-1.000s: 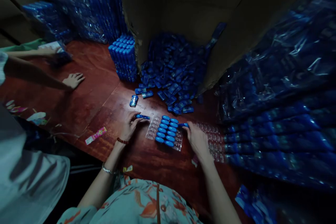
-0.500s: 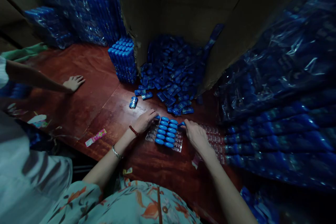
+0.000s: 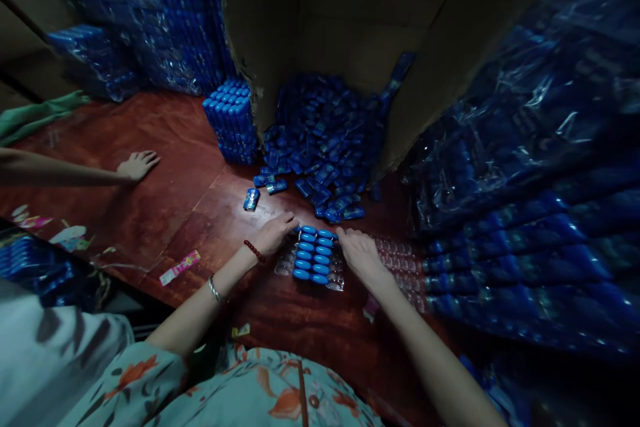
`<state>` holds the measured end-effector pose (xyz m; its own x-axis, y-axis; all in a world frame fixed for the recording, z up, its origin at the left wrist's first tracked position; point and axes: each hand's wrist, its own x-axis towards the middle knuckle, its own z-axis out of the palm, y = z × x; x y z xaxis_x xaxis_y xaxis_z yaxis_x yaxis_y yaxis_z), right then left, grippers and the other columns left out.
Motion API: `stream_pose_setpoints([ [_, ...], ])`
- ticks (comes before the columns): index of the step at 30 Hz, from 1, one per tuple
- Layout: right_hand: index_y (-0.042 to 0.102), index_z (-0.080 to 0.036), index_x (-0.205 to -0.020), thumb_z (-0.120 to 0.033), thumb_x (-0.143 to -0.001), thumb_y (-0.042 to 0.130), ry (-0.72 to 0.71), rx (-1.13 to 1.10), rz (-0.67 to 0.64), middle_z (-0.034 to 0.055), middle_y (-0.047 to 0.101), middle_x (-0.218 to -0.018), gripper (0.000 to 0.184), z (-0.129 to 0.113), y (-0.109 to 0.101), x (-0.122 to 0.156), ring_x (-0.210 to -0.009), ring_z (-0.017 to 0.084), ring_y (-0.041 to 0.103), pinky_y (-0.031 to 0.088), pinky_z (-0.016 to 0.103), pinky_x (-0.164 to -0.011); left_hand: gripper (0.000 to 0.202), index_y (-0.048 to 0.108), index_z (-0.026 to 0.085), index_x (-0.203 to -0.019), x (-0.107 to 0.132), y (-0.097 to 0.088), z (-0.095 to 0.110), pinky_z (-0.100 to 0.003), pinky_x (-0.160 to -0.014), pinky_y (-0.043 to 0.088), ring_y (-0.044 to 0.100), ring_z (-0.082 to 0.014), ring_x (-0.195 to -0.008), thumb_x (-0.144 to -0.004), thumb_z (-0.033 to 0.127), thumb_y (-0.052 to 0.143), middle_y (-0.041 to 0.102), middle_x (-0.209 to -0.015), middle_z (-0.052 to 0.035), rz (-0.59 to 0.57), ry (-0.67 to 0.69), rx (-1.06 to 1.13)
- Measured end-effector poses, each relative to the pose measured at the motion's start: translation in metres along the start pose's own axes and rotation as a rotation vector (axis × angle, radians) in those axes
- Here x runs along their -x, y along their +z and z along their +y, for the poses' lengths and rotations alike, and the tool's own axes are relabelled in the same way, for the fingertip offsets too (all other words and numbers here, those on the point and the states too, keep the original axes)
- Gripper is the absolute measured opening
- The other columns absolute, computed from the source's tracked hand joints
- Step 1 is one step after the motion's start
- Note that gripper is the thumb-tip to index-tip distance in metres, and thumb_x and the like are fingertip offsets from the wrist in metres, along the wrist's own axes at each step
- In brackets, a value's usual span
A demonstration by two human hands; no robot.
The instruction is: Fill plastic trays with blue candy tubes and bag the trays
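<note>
Left hand [image 3: 274, 233] has moved in to the clear tray [image 3: 337, 280].
Its grip pinches a blue pack [image 3: 297, 229], the right hand [image 3: 360, 255] another, either side of two blue rows [image 3: 304, 255] on that tray.

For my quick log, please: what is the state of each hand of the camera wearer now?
Left hand: closed, pinching a blue piece.
Right hand: closed, pinching a second blue piece, mostly hidden.
</note>
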<state>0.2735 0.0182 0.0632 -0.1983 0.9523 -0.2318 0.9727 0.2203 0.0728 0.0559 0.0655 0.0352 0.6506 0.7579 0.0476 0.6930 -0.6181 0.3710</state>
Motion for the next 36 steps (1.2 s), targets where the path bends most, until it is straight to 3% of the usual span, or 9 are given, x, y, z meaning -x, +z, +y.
stream_pose_setpoints([
  [7,0.055,-0.028,-0.105,-0.044,-0.098,0.018,-0.062,-0.271,-0.008,0.0009,0.067,-0.09,0.041,0.03,0.0,-0.008,-0.085,0.017,0.063,0.036,0.023,-0.062,0.018,0.051,0.017,-0.078,0.01,0.006,0.004,-0.025,-0.065,0.038,0.047,-0.0141,-0.071,-0.078,0.003,0.04,0.048,-0.082,-0.0022,0.052,-0.058,0.06],
  [11,0.053,-0.026,-0.116,-0.043,-0.097,0.024,0.11,-0.294,0.165,0.0066,0.06,-0.11,0.039,0.029,-0.004,-0.033,-0.098,0.021,0.059,0.04,0.026,-0.068,0.016,0.052,0.017,-0.077,0.0,0.002,-0.002,-0.026,-0.063,0.039,0.051,-0.0153,-0.072,-0.074,0.003,0.045,0.051,-0.085,-0.0041,0.044,-0.079,0.06],
  [14,0.05,-0.025,-0.124,-0.041,-0.091,0.045,0.094,-0.238,0.149,0.0112,0.051,-0.121,0.037,0.02,-0.006,-0.052,-0.107,0.024,0.054,0.043,0.028,-0.072,0.015,0.053,0.017,-0.076,-0.009,-0.003,-0.006,-0.026,-0.06,0.039,0.053,-0.0162,-0.07,-0.073,0.003,0.048,0.053,-0.083,-0.0043,0.018,-0.076,0.05],
  [18,0.06,-0.02,-0.112,-0.028,-0.082,0.06,0.071,-0.266,0.086,0.0132,0.054,-0.117,0.031,0.013,-0.008,-0.071,-0.096,0.022,0.06,0.044,0.028,-0.073,0.017,0.054,0.017,-0.073,-0.017,-0.009,-0.007,-0.026,-0.061,0.04,0.055,-0.0171,-0.069,-0.07,0.001,0.05,0.056,-0.079,-0.0041,-0.005,-0.067,0.036],
  [22,0.062,-0.016,-0.104,-0.018,-0.081,0.054,0.081,-0.346,0.127,0.013,0.062,-0.104,0.024,0.02,-0.011,-0.078,-0.094,0.022,0.062,0.044,0.028,-0.077,0.017,0.056,0.017,-0.08,-0.016,-0.01,-0.005,-0.029,-0.064,0.042,0.057,-0.0197,-0.072,-0.073,0.002,0.051,0.058,-0.081,-0.0061,0.016,-0.091,0.027],
  [26,0.044,-0.013,-0.124,-0.018,-0.089,0.036,0.149,-0.463,0.28,0.0148,0.06,-0.113,0.037,0.04,-0.003,-0.055,-0.1,0.02,0.059,0.045,0.029,-0.08,0.019,0.056,0.017,-0.1,0.001,0.002,-0.013,-0.036,-0.081,0.044,0.056,-0.0241,-0.095,-0.082,0.018,0.055,0.059,-0.1,-0.0101,0.092,-0.098,0.054],
  [30,0.034,-0.015,-0.123,-0.037,-0.09,0.036,0.215,-1.007,0.447,0.0048,0.063,-0.082,0.04,0.061,0.028,-0.004,-0.062,0.016,0.06,0.048,0.027,-0.056,0.047,0.044,0.015,-0.125,0.021,0.027,-0.025,-0.037,-0.087,0.045,0.055,-0.0222,-0.101,-0.083,0.033,0.058,0.056,-0.113,-0.0128,0.275,-0.147,0.321],
  [33,0.045,-0.02,-0.109,-0.044,-0.083,0.051,0.236,-1.319,0.444,-0.0019,0.056,-0.068,0.036,0.061,0.05,0.03,-0.052,0.013,0.054,0.045,0.024,-0.047,0.031,0.055,0.015,-0.111,0.023,0.043,-0.025,-0.034,-0.081,0.047,0.057,-0.0194,-0.088,-0.084,0.031,0.056,0.06,-0.096,-0.0081,0.27,-0.168,0.434],
  [36,0.054,-0.02,-0.104,-0.042,-0.083,0.05,0.197,-1.242,0.436,0.0066,0.06,-0.092,0.03,0.047,0.06,0.041,-0.071,0.017,0.059,0.049,0.027,-0.054,0.015,0.06,0.014,-0.088,0.015,0.049,-0.021,-0.03,-0.074,0.047,0.055,-0.0162,-0.078,-0.087,0.021,0.046,0.058,-0.082,-0.0047,0.272,-0.164,0.46],
])
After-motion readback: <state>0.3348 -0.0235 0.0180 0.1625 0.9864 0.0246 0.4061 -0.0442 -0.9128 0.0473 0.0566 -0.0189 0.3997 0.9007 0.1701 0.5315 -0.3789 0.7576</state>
